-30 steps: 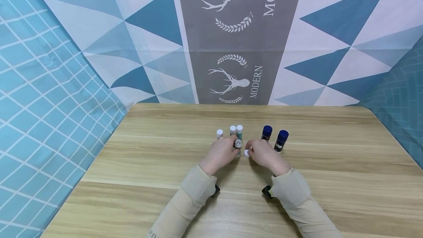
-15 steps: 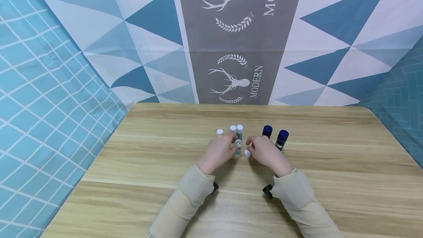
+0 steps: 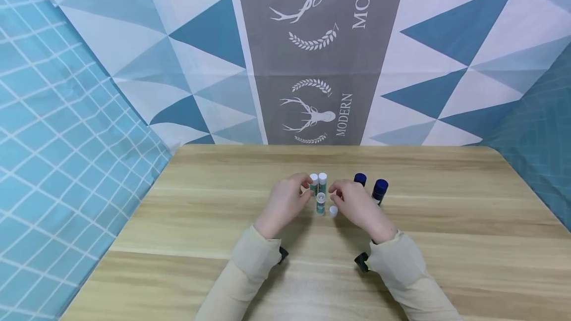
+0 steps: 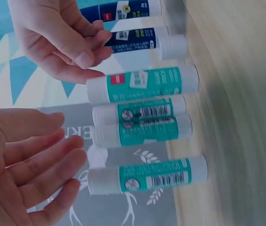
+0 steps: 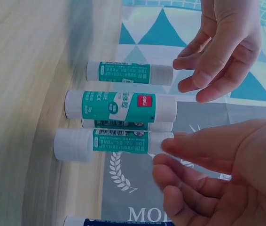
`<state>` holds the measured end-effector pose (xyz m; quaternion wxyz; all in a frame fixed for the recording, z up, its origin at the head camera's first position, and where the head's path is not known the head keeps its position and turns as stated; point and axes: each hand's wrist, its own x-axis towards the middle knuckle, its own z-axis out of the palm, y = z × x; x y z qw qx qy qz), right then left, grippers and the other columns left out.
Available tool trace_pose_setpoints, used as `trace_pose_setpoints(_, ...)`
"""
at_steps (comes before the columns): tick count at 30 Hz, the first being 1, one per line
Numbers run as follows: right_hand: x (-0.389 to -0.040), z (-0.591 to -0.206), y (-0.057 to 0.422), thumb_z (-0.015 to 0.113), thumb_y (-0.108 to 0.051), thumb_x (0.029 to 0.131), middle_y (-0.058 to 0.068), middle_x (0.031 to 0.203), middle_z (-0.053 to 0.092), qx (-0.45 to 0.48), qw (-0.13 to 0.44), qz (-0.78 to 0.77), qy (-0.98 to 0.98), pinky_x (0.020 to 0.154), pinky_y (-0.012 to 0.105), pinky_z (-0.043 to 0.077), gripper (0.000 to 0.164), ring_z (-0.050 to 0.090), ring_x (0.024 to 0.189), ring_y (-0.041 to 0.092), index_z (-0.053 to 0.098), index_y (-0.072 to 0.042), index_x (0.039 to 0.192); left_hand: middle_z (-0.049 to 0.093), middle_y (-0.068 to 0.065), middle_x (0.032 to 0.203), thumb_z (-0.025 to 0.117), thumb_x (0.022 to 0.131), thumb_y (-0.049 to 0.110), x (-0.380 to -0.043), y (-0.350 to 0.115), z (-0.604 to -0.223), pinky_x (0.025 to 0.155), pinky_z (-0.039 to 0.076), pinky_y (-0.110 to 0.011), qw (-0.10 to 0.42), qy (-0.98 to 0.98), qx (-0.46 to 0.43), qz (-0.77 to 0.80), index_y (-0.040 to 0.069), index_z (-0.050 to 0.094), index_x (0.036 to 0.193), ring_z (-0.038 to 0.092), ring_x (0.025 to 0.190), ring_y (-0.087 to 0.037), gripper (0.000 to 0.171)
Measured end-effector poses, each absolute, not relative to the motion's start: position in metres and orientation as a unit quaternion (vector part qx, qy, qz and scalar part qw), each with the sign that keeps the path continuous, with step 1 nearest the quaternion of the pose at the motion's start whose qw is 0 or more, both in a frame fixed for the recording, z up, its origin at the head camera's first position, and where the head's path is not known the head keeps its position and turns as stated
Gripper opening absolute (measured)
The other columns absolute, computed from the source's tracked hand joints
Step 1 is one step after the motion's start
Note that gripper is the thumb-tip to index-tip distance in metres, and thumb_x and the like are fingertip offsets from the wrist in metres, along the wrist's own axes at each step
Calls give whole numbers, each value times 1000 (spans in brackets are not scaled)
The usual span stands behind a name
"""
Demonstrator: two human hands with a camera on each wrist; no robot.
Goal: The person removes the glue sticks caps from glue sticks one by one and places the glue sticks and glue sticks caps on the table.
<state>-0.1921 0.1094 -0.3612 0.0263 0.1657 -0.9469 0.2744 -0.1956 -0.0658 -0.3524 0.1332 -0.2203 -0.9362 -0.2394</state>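
Head view, going left to right, is first showing the left hand (image 3: 283,204) hovering over a pale wood-grained surface (image 3: 178,222), its thumb standing wide of gently bent fingers and holding nothing. A slim white-capped green plastic glue stick (image 4: 147,178) is hiding behind that hand but showing upright in the left wrist view. Next, a second white-capped green stick (image 3: 314,186) and a third white-capped green stick (image 3: 322,183) are standing side by side; just in front of them an uncapped-looking green-and-white plastic stick (image 3: 320,207) is standing upright, its top reading from above as an open rim. Just to its right a short white plastic cap (image 3: 333,211) is resting loose on the surface. The right hand (image 3: 357,204) is hovering near both, fingers loosely curved with a narrow gap, gripping nothing. Farther right, a dark blue-capped stick (image 3: 360,178) and another dark blue-capped stick (image 3: 380,190) are standing. The hands are probably dealing with caps, though whether opening or reclosing is staying unclear. Doing this well is calling for one hand steadying a green body low down, the other pinching its cap by the sides, moving it straight along the stick, sparing the crowded pair and avoiding the rim.
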Motion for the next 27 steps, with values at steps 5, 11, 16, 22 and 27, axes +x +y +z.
trace_pose_setpoints(5,-195,-363,107,59,-11,87,4,79,60,170,61,283,-942,54,23,43,11,50,62,11,65,-5,93,66,-2,79,64,81,9,-199,-75,-353,53,44,-18,157,-932,-202,-256,8,63,95,59,62,-12,13)
trace_pose_setpoints(11,-198,-361,104,59,-13,87,3,80,60,161,84,295,-938,58,26,45,11,51,68,14,66,-7,94,62,-1,74,68,80,17,-202,-89,-358,50,40,-19,160,-938,-173,-254,7,61,101,51,56,-8,24)
trace_pose_setpoints(16,-202,-357,96,58,-14,88,3,83,62,178,90,302,-932,63,28,47,12,54,72,14,66,-7,94,60,-1,74,70,80,22,-206,-95,-365,49,37,-21,155,-946,-157,-239,6,61,102,46,52,-7,29)
trace_pose_setpoints(22,-207,-354,84,58,-14,88,3,85,61,186,89,306,-929,62,27,47,11,55,73,14,65,-8,94,60,-3,74,70,79,23,-208,-97,-370,48,36,-22,148,-947,-153,-239,6,61,101,45,52,-9,29)
trace_pose_setpoints(27,-210,-351,74,59,-14,88,4,87,61,192,95,289,-933,62,27,49,12,58,74,13,66,-8,95,62,-2,75,72,77,22,-211,-97,-376,49,38,-22,133,-952,-147,-231,7,62,99,50,56,-10,28)
